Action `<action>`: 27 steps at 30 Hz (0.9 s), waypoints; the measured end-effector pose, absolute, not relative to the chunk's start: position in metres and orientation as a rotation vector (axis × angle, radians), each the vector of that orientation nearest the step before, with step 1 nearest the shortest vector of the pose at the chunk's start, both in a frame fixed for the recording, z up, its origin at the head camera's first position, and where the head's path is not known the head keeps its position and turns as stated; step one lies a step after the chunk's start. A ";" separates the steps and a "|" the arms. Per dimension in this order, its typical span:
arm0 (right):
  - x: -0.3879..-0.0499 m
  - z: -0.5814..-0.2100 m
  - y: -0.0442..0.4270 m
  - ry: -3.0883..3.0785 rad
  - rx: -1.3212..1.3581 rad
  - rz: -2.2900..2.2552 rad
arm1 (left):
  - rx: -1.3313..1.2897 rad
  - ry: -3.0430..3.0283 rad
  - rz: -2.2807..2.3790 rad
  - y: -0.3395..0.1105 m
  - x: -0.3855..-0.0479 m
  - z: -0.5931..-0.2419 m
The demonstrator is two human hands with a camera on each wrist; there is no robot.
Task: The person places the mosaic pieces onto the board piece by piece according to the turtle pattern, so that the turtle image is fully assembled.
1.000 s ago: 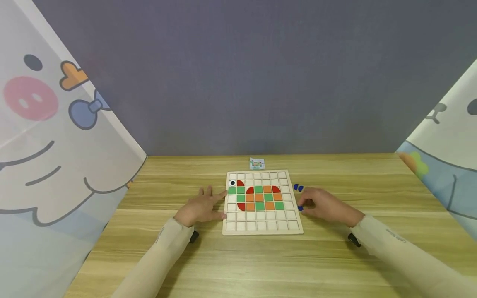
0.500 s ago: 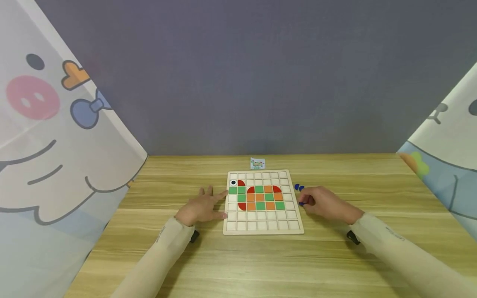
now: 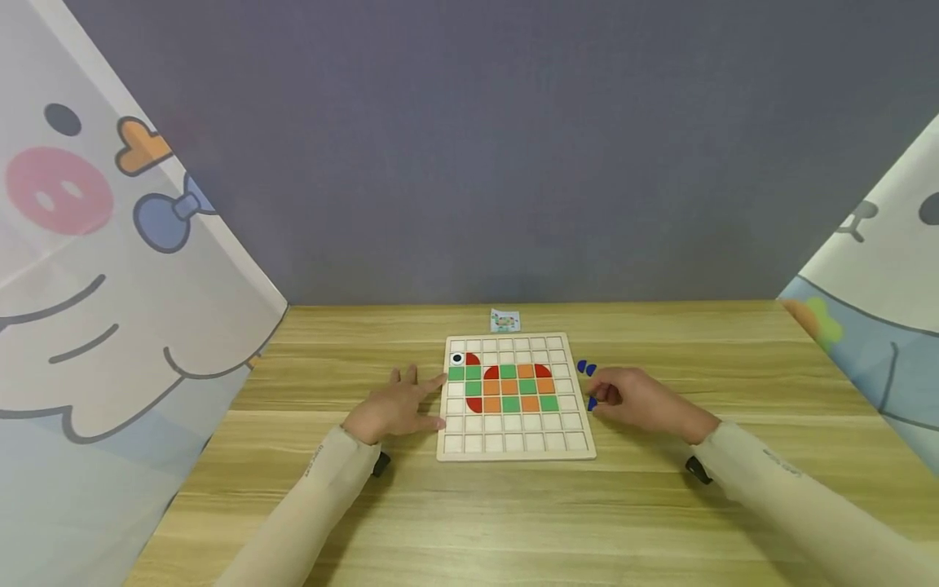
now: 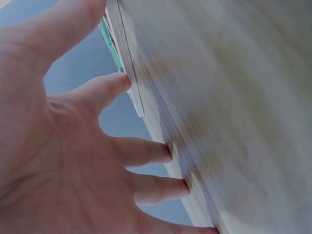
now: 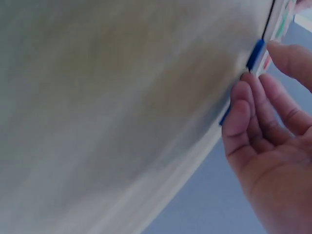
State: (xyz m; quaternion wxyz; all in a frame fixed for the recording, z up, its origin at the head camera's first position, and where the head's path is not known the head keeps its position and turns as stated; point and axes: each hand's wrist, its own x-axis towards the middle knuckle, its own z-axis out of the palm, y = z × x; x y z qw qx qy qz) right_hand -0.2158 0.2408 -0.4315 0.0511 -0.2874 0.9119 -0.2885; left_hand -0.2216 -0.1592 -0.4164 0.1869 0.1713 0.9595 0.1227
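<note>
The wooden grid board (image 3: 493,446) lies on the table with green, orange and red tiles and a round eye piece (image 3: 458,359) set in its cells. My left hand (image 3: 394,408) has its fingers spread, with thumb and forefinger touching the board's left edge; the other fingertips rest on the table in the left wrist view. Just right of the board, my right hand (image 3: 638,403) pinches a small blue tile (image 5: 256,54) between thumb and fingers, low at the table surface. Two more blue rounded tiles (image 3: 586,367) lie beyond that hand; part of one shows behind the fingers in the right wrist view.
A small picture card (image 3: 504,320) lies behind the board, near the back of the wooden table (image 3: 469,522). A grey panel (image 3: 469,163) rises at the table's far edge, and cartoon-printed sheets (image 3: 132,326) hang at both sides.
The blue tile at my right fingertips has shifted and turned slightly beside the board, the fingers moving a little with it. My left hand has stayed in place.
</note>
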 end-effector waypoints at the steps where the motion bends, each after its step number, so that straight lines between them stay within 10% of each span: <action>1: -0.215 -0.432 0.238 2.775 -0.865 -0.870 | 0.481 2.703 0.347 -0.159 -0.222 -0.416; 27: -0.223 -0.426 0.238 2.890 -0.728 -0.713 | 0.471 2.699 0.341 -0.158 -0.221 -0.416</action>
